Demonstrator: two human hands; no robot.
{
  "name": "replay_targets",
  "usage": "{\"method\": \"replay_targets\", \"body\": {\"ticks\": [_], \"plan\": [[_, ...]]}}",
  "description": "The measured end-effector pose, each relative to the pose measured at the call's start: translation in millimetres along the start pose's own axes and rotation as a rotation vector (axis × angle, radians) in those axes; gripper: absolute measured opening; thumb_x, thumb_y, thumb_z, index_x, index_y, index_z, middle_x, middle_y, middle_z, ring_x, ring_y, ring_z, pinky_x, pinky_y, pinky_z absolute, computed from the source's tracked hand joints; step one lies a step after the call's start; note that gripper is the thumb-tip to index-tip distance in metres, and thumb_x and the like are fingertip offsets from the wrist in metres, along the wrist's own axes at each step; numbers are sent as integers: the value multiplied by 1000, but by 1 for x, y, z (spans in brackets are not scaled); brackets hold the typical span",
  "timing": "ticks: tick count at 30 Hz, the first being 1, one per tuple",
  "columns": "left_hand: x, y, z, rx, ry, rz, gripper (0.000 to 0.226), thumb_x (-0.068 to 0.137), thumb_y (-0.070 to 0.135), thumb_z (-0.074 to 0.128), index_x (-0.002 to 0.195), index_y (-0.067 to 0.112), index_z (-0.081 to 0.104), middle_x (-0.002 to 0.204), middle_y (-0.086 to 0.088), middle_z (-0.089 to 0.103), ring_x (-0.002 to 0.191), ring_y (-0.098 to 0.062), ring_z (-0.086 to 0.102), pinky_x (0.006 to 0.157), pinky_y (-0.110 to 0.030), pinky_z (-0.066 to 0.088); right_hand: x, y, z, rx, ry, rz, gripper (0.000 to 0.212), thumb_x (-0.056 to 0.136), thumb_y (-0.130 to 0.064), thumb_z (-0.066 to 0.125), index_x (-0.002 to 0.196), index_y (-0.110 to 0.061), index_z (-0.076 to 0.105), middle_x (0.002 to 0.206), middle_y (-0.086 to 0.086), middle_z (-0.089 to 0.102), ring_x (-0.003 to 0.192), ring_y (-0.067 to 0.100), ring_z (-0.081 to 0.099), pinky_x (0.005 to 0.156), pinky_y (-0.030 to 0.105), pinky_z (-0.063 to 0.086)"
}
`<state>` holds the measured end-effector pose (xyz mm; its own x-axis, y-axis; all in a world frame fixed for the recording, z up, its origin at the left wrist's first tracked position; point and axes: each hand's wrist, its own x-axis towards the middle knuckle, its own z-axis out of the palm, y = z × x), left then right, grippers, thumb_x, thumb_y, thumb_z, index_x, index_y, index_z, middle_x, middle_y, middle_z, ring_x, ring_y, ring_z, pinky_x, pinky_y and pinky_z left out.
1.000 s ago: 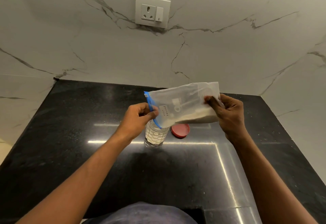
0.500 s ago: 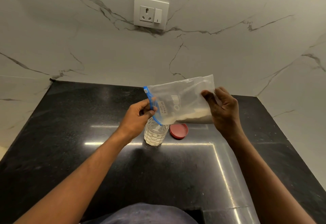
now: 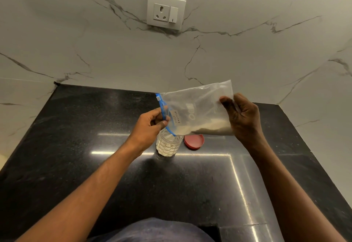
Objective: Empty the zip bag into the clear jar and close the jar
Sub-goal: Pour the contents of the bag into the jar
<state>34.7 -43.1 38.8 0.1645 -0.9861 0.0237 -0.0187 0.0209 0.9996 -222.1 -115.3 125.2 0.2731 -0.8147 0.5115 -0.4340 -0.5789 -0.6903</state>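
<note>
Zip bag (image 3: 198,108) tilted over clear jar (image 3: 168,145): left hand (image 3: 150,125) fingers pinch blue zipper edge; right hand (image 3: 242,118) fingers grip bottom end. Red lid (image 3: 194,141) on counter (image 3: 76,146).

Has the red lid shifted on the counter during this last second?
No. The red lid lies on the black counter right of the clear jar, at the same small gap from it as in both earlier pictures.

A shiny black counter (image 3: 76,165) is at the bottom. Behind the counter is a white wall (image 3: 95,51) with thin grey lines. High above the counter, a white plug socket (image 3: 166,11) sits on the wall.
</note>
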Motion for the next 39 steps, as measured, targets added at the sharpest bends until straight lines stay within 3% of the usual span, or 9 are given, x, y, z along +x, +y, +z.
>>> {"method": "replay_targets", "body": {"ticks": [5,10,15,21,25,29,32,39], "plan": [[-1,0,1,1,-4,-2,39,102,3,64,114,40,69,103,28,78,105,9,71,80,-9,56,-1,-2,-2,24,4,14,44,102,-18,65,68,-33,42,64,-26,50,56,-5,45,54,4,33],[-2,0,0,6,1,0,38,102,2,64,115,38,69,105,25,78,105,8,71,81,-10,57,2,-8,-2,35,-8,10,51,102,-17,66,65,-44,46,62,-25,48,54,-4,43,53,5,32],[-1,-4,-2,4,20,-3,34,102,0,63,123,26,71,111,13,79,109,0,73,84,-13,58,2,-9,-2,29,3,21,46,102,-24,66,66,-34,39,61,-23,46,53,-1,40,52,8,32],[-3,-1,1,-1,24,-11,37,103,1,62,117,34,71,106,22,79,105,5,72,82,-10,57,-2,-9,2,44,-38,25,34,101,-21,67,71,-9,59,66,-18,50,57,-2,47,54,8,35],[-3,0,4,-3,40,-10,38,103,2,62,112,38,70,101,27,79,101,8,72,78,-9,57,0,-13,6,37,-46,51,37,101,-18,68,72,2,57,68,-6,45,58,3,43,53,11,34],[-3,-1,3,-5,40,-14,36,103,2,62,111,36,71,102,24,79,101,7,72,78,-9,57,0,-16,3,38,-32,48,42,102,-16,67,65,-22,48,65,-15,46,55,0,43,52,9,34],[-3,-3,1,-10,57,-22,35,103,1,62,112,33,72,102,21,79,101,6,73,77,-11,58,1,-20,4,26,-37,27,46,101,-17,68,65,-31,43,65,-12,42,54,-1,42,52,8,33],[-5,-3,2,-27,49,-21,35,103,3,63,109,37,71,104,20,79,104,5,73,79,-10,57,-2,-19,0,2,-32,10,44,101,-27,66,64,-20,44,68,-9,40,57,5,36,52,20,33]]}}
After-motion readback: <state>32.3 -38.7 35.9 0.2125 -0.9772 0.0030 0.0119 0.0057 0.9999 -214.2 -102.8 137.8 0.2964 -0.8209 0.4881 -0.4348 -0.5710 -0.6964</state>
